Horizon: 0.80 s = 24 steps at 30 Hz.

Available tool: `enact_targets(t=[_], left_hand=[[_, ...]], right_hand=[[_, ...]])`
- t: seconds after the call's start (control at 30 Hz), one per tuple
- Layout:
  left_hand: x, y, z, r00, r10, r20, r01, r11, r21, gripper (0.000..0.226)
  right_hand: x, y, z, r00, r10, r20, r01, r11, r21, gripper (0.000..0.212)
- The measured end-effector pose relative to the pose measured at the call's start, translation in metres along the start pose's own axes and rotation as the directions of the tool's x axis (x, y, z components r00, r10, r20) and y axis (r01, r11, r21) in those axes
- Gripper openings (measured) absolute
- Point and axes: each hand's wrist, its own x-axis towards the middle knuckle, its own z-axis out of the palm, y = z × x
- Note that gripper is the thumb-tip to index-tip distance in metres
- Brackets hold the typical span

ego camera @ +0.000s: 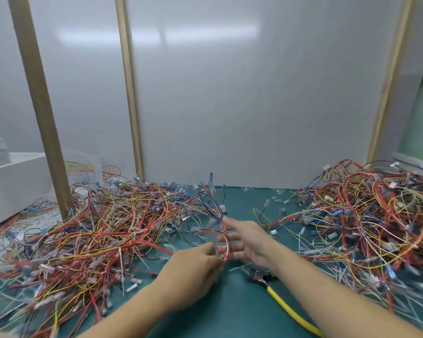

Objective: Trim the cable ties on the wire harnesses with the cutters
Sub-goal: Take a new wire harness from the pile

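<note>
heaps (95, 230) of thin tangled wire flank the green table (230, 306); left hand (193, 269) pinches one harness (224, 240), right hand (246, 242) touches it open-fingered; yellow-handled cutters (282, 303) lie beneath its forearm (327, 289).

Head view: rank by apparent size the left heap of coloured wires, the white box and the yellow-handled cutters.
Largest: left heap of coloured wires.
Then the white box, partly cropped.
Smallest: yellow-handled cutters, partly hidden under the right forearm.
</note>
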Motion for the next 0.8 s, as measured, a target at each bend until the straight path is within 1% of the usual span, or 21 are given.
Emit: enact_targets(t=[0.07,0.1,0.17,0.23,0.3,0.37,0.43,0.5,0.57,0.6,0.63,0.67,0.7,0.73,0.77,0.8], left_hand=[[-0.004,-0.010,-0.007,1.000,-0.009,-0.009,0.009,1.000,-0.004,0.044],[-0.005,-0.019,-0.013,0.998,-0.059,-0.012,0.059,0.998,0.001,0.050],[-0.003,-0.047,-0.029,0.976,-0.218,0.015,0.218,0.976,-0.017,0.064],[-0.001,-0.077,-0.045,0.937,-0.332,0.111,0.335,0.942,-0.011,0.074],[-0.002,-0.104,-0.054,0.893,-0.400,0.207,0.419,0.906,-0.061,0.081],[-0.003,-0.125,-0.058,0.860,-0.447,0.247,0.478,0.875,-0.081,0.090],[-0.003,-0.142,-0.062,0.862,-0.450,0.233,0.462,0.887,0.003,0.092],[-0.004,-0.157,-0.069,0.855,-0.463,0.233,0.453,0.886,0.099,0.083],[-0.007,-0.168,-0.071,0.838,-0.479,0.261,0.462,0.877,0.128,0.072],[-0.008,-0.168,-0.070,0.838,-0.486,0.248,0.465,0.874,0.141,0.066],[-0.006,-0.165,-0.067,0.855,-0.481,0.194,0.456,0.876,0.158,0.057],[-0.002,-0.157,-0.064,0.887,-0.452,0.090,0.435,0.886,0.164,0.052],[0.004,-0.146,-0.059,0.918,-0.394,-0.034,0.395,0.906,0.151,0.054],[0.011,-0.130,-0.054,0.940,-0.317,-0.124,0.331,0.937,0.111,0.058],[0.017,-0.114,-0.049,0.958,-0.257,-0.125,0.266,0.962,0.061,0.063],[0.021,-0.103,-0.042,0.976,-0.213,-0.046,0.214,0.976,0.029,0.065]], right_hand=[[0.003,0.003,-0.002,0.996,-0.071,-0.057,0.067,0.995,-0.072,0.021],[0.004,0.001,-0.003,0.991,-0.104,-0.081,0.095,0.990,-0.101,0.019],[0.003,-0.012,-0.008,0.983,-0.158,-0.096,0.151,0.985,-0.081,0.019],[0.000,-0.031,-0.013,0.970,-0.220,-0.106,0.216,0.975,-0.044,0.020],[-0.003,-0.053,-0.022,0.946,-0.289,-0.150,0.286,0.957,-0.040,0.020],[-0.005,-0.073,-0.033,0.914,-0.343,-0.218,0.339,0.939,-0.059,0.019],[-0.008,-0.092,-0.049,0.876,-0.381,-0.295,0.370,0.924,-0.096,0.015],[-0.013,-0.109,-0.072,0.819,-0.425,-0.387,0.403,0.904,-0.141,0.018],[-0.018,-0.122,-0.099,0.765,-0.440,-0.471,0.425,0.893,-0.144,0.019],[-0.019,-0.126,-0.109,0.764,-0.439,-0.474,0.430,0.893,-0.133,0.018],[-0.020,-0.126,-0.116,0.784,-0.434,-0.444,0.428,0.896,-0.120,0.016],[-0.020,-0.124,-0.119,0.815,-0.426,-0.394,0.418,0.902,-0.110,0.016],[-0.020,-0.121,-0.118,0.842,-0.419,-0.339,0.407,0.907,-0.111,0.017],[-0.021,-0.119,-0.114,0.865,-0.412,-0.286,0.395,0.911,-0.117,0.017],[-0.022,-0.118,-0.109,0.883,-0.404,-0.238,0.385,0.915,-0.121,0.017],[-0.025,-0.120,-0.106,0.896,-0.396,-0.202,0.378,0.917,-0.124,0.017]])
